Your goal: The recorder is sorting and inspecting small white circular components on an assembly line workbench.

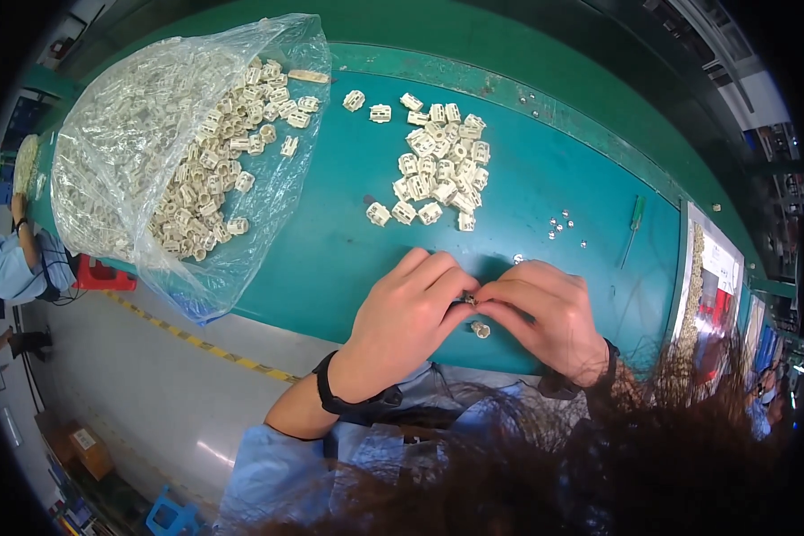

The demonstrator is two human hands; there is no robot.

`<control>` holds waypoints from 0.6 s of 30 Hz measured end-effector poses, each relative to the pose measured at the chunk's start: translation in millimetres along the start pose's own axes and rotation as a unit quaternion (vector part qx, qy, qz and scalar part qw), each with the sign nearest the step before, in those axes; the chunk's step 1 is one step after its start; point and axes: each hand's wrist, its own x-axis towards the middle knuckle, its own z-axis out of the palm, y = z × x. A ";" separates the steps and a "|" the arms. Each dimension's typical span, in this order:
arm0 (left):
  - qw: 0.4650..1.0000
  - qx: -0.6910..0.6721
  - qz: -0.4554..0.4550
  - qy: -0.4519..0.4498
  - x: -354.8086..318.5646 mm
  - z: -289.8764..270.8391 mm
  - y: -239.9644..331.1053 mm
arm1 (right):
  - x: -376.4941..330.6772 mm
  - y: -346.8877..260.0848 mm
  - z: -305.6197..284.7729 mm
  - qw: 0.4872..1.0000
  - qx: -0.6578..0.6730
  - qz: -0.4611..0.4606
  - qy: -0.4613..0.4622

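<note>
My left hand (413, 308) and my right hand (545, 313) meet above the near edge of the green work surface (322, 268). Fingers and thumbs of both are pinched together around one small dark metallic-looking piece (470, 300), mostly hidden by the fingertips. Just below them on the surface stands a single cream plastic part (481, 330), rounded and hollow. Beyond my hands lies a loose pile of cream plastic parts (438, 165). Several tiny shiny metal pieces (563, 223) are scattered to the right of that pile, and another bright bit (518, 259) lies close to my right hand.
At the left, a large clear plastic bag (107, 152) spills many cream parts (196, 196). A green-handled screwdriver (634, 219) rests at the right. Farther right is a long tray (690, 286) of cream parts. Another person (22, 263) in blue is at the far left, near a red stool (103, 275).
</note>
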 end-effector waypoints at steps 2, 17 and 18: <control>1.000 -0.001 -0.013 0.000 -0.3 -0.4 1.2 | -0.2 0.5 0.6 1.000 -0.001 0.000 0.002; 0.998 -0.026 0.035 -0.036 -4.1 -8.6 -3.7 | 1.4 28.7 -36.2 0.983 0.026 0.181 0.033; 0.997 -0.028 0.050 -0.049 -5.3 -10.7 -4.2 | 1.2 28.6 -35.0 0.982 0.025 0.183 0.036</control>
